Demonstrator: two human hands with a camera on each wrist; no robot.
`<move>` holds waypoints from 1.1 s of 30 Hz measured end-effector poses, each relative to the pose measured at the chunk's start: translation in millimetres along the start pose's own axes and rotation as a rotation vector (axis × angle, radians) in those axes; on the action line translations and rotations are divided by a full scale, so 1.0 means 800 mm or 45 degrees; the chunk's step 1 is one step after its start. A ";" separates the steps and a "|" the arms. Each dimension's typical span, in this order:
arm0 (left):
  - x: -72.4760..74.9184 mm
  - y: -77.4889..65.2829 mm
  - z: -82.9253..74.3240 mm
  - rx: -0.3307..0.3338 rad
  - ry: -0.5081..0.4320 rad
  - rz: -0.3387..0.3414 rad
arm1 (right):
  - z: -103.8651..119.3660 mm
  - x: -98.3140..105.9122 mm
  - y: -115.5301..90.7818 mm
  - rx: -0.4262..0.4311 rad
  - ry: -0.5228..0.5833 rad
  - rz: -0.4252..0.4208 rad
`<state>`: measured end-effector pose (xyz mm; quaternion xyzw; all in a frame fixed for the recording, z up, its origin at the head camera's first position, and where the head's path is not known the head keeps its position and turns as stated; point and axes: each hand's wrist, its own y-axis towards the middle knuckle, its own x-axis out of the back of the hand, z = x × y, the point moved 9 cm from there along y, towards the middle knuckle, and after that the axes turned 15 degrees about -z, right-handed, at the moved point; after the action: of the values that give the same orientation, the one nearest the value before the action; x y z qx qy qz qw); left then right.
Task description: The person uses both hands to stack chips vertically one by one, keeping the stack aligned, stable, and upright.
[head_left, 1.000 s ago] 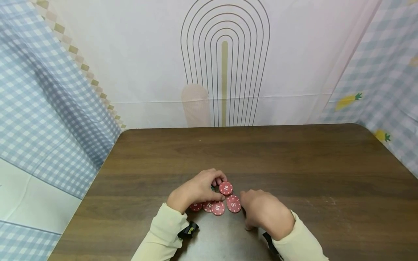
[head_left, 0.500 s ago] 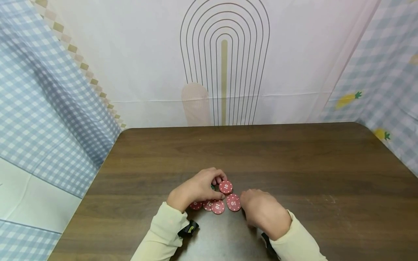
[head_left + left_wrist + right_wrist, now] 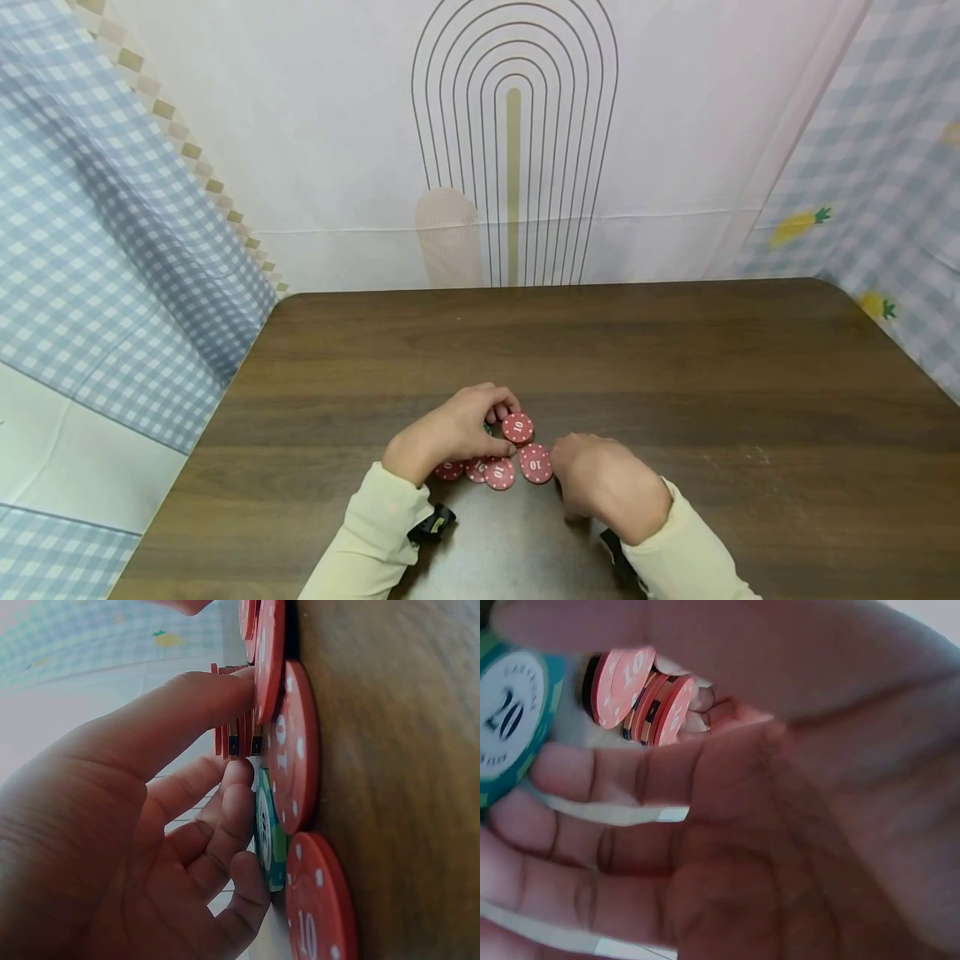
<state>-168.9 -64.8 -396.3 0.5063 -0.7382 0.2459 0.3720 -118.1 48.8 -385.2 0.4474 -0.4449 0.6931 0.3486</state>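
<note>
My left hand (image 3: 450, 433) grips a short stack of poker chips (image 3: 518, 427) from its left side, thumb at the near side and fingers behind. A red chip marked 10 tops the stack; red and black edges (image 3: 234, 742) show below it in the left wrist view. To the right, my right hand (image 3: 611, 483) pinches a green poker chip marked 20 (image 3: 506, 712) between thumb and fingertips, hidden under the hand in the head view. Between the hands lies a red chip (image 3: 536, 463), close to the right fingertips.
Several red chips (image 3: 499, 473) lie overlapping on the wooden table (image 3: 600, 350) below the left hand. Another green chip (image 3: 270, 832) lies under the left fingers. Patterned cloth (image 3: 337, 150) hangs behind the table, and checked cloth (image 3: 135, 250) hangs at its left side.
The head view has shifted slightly, so everything appears a little higher. Both hands keep nearly the same place, and the chips lie as before.
</note>
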 end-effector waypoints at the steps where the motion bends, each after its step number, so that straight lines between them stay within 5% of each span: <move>1: 0.000 0.000 0.000 0.000 0.002 0.000 | 0.000 -0.001 0.000 -0.002 0.012 0.009; 10: 0.000 0.000 0.000 0.000 0.002 0.002 | -0.005 -0.001 0.006 -0.019 0.082 0.095; 25: 0.002 -0.001 -0.001 0.010 -0.013 0.009 | 0.003 0.017 0.009 0.099 0.121 -0.038; 33: 0.003 0.000 -0.002 -0.016 -0.008 0.000 | 0.021 0.048 0.008 0.320 0.140 -0.376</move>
<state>-168.9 -64.6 -393.4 0.5047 -0.7408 0.2399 0.3729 -132.3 34.0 -348.2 0.5092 -0.2646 0.7080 0.4116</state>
